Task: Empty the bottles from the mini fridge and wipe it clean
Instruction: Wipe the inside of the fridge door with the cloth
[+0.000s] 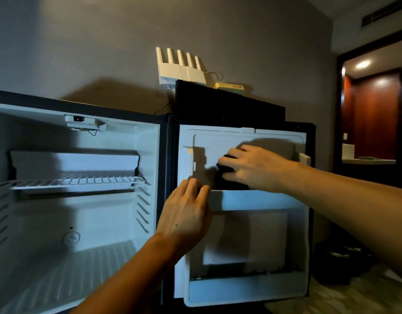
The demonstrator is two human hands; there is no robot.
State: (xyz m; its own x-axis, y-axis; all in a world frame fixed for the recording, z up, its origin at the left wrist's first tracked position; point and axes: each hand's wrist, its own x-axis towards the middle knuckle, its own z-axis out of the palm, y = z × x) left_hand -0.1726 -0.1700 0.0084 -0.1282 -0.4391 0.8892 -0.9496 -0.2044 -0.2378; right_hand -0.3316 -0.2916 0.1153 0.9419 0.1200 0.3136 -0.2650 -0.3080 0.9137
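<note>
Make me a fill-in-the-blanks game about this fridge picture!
1. The fridge door stands ____.
2. The right hand presses a dark ____ against the inside of the door.
3. The left hand rests on the door's ____ edge.
4. The wire shelf holds ____ bottles.

Missing words: open; cloth; hinge-side; no

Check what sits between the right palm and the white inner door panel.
A dark cloth, held under the right hand and pressed against the white inner door panel; shown in the head view.
</note>
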